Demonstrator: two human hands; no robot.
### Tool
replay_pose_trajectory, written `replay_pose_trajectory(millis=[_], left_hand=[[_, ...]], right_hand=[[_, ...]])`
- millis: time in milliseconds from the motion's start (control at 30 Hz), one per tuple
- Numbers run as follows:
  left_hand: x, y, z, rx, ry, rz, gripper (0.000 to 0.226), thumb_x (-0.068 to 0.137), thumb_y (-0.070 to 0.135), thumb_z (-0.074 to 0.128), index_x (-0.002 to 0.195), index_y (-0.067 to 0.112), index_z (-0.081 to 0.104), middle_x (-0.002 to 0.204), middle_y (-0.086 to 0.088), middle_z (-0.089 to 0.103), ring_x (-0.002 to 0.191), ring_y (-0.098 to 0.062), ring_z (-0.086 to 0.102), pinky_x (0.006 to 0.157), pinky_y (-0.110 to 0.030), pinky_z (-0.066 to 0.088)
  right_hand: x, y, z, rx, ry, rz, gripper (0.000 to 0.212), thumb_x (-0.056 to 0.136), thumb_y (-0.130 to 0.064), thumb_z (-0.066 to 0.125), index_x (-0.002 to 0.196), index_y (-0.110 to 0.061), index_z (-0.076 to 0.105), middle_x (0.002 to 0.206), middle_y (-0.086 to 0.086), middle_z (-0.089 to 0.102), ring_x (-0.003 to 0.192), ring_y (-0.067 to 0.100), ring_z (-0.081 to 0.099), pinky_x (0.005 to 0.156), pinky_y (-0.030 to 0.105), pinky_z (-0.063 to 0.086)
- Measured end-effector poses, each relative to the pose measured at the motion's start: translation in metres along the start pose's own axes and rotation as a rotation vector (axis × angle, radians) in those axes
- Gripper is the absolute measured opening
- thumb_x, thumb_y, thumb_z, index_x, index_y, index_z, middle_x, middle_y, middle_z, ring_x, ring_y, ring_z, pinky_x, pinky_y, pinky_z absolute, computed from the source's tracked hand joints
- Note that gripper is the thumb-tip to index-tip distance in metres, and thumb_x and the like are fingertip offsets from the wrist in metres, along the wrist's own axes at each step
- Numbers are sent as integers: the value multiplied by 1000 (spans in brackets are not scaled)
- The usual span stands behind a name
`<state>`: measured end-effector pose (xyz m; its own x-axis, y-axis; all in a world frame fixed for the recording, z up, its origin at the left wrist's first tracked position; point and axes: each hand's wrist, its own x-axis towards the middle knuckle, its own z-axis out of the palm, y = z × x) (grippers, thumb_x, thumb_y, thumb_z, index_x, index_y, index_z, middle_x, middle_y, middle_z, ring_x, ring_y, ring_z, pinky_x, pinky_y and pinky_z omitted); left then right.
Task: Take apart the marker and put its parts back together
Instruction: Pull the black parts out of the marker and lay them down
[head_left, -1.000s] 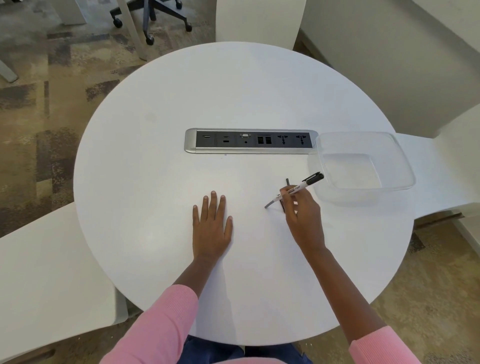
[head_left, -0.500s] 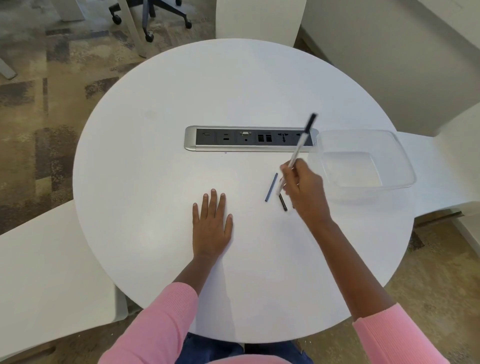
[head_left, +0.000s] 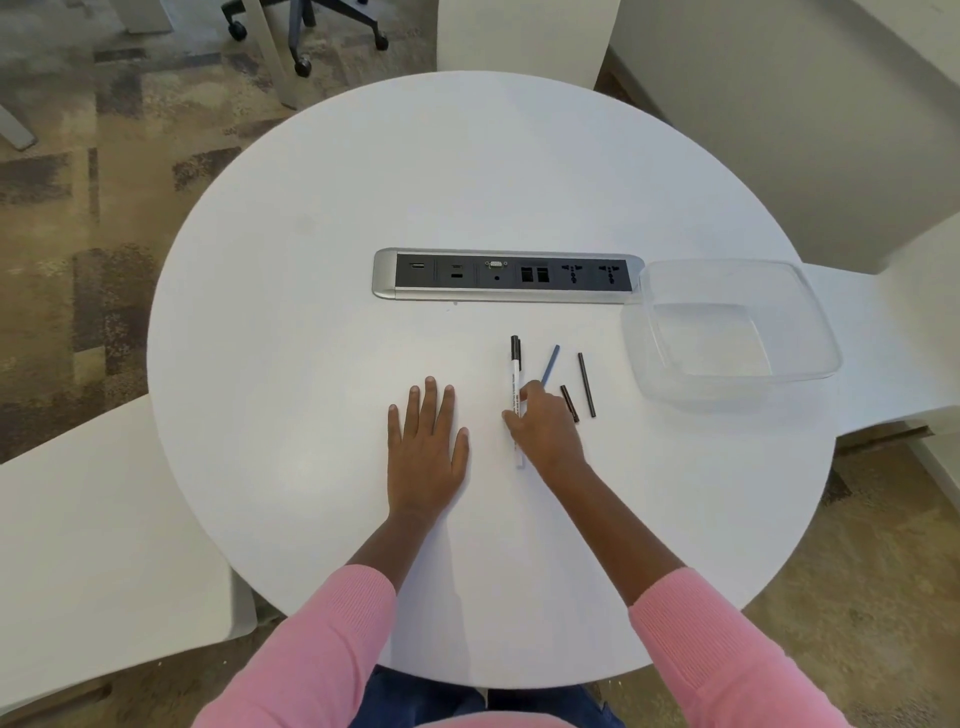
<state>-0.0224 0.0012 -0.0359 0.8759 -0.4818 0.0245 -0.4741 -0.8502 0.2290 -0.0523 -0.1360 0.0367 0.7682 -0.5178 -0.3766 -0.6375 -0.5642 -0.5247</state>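
Right hand (head_left: 546, 434) pinches the marker (head_left: 515, 382) on the table (head_left: 311, 364); left hand (head_left: 426, 457) lies flat, fingers straight; blue rod (head_left: 550, 364) just beside

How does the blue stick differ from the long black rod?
The blue stick is shorter than the long black rod. The blue stick's far end tilts right; the black rod's tilts slightly left. The blue stick ends beside the right hand holding the marker, the black rod lies apart from it. Both are thin, loose and flat on the table.
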Motion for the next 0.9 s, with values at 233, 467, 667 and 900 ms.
replay_pose_trajectory(millis=[233,467,667,900], left_hand=[[0,-1,1,10,-20,-1,56,89,33,32,138,10,43,146,-14,41,133,-32,41,109,-45,15],[0,-1,2,6,-25,-1,56,89,33,32,139,10,42,147,-14,39,134,-31,40,109,-45,15],[0,0,2,9,-9,6,56,88,33,32,137,10,44,145,-14,41,132,-31,42,108,-45,17],[16,1,-2,-1,7,26,53,87,31,33,131,8,51,139,-17,49,126,-34,49,104,-52,34]], right_hand=[[11,-10,2,-12,31,3,28,89,-16,53,109,1,45,105,23,62,97,39,60,76,38,47],[18,-11,4,-18,47,7,30,89,-17,53,110,2,43,104,24,62,96,39,60,75,39,48],[20,-8,1,5,64,11,29,90,-20,51,108,1,45,101,22,62,95,37,59,76,37,47],[32,4,-13,-7,196,-7,22,89,-13,49,108,-1,51,107,21,55,90,36,58,75,38,46]])
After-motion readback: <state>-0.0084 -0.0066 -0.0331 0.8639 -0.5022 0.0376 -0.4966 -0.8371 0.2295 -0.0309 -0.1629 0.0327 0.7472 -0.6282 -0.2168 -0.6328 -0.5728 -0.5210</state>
